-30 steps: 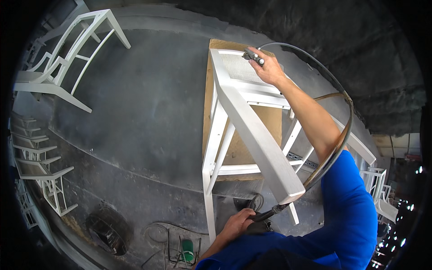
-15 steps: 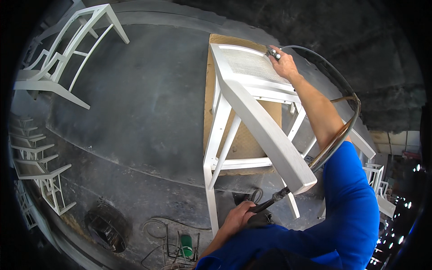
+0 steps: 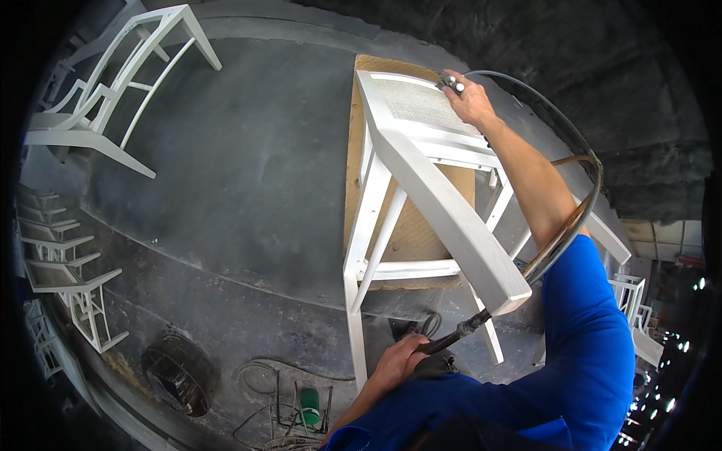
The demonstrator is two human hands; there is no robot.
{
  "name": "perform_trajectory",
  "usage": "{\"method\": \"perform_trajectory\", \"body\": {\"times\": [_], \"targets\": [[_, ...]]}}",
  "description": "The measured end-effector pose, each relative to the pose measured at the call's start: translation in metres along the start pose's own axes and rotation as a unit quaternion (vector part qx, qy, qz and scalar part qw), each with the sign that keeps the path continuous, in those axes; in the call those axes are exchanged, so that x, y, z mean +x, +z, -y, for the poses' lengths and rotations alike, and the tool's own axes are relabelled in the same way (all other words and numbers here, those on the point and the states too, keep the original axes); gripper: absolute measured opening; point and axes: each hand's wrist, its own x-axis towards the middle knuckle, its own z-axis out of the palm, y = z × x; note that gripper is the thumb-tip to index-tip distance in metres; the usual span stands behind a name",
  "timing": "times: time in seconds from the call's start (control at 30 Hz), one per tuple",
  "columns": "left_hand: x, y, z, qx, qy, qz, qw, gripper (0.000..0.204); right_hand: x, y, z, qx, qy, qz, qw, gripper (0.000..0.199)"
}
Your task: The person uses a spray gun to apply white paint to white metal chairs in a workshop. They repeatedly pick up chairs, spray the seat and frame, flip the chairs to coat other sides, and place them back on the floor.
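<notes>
Where the white wooden chair [image 3: 444,195] is: just ahead of the person, set at a slant above a brown board [image 3: 415,233], its thick near post pointing back toward the body.
Woven panel [image 3: 414,105]: pale mesh, framed in white at the chair's far end.
Right grip [image 3: 474,104]: fingers wrapped around a dark spray gun [image 3: 451,83] with light knobs, at the panel's right-hand far corner; the arm stretches over the chair's right side.
Left grip [image 3: 397,361]: low, close to the body, curled around a dark stretch of hose below the post's near end.
Hose [image 3: 599,177]: looping wide to the right, outside the right forearm.
Blue sleeve [image 3: 587,323]: covering the right upper arm.
Floor [image 3: 226,173]: dark grey, with a round dark drum [image 3: 177,373] and a green cylinder [image 3: 310,406] among thin rods at lower left.
Other white chairs [image 3: 75,137]: one at upper left, several along the left edge, more at the right edge.
</notes>
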Motion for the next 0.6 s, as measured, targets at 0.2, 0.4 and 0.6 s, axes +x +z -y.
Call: {"method": "perform_trajectory", "body": {"times": [0.2, 0.4, 0.6], "targets": [[-0.006, 0.006, -0.003, 0.022, 0.009, 0.004, 1.0, 0.028, -0.008, -0.009, 0.048, 0.053, 0.01, 0.044, 0.998, 0.05], [-0.016, 0.019, 0.0, 0.024, 0.032, 0.002, 0.999, 0.028, -0.028, -0.029, 0.064, 0.049, -0.027, 0.057, 0.997, 0.052], [-0.03, 0.036, -0.001, 0.047, 0.078, 0.041, 0.995, 0.03, -0.081, -0.098, 0.082, -0.001, -0.081, 0.078, 0.994, 0.053]]}}
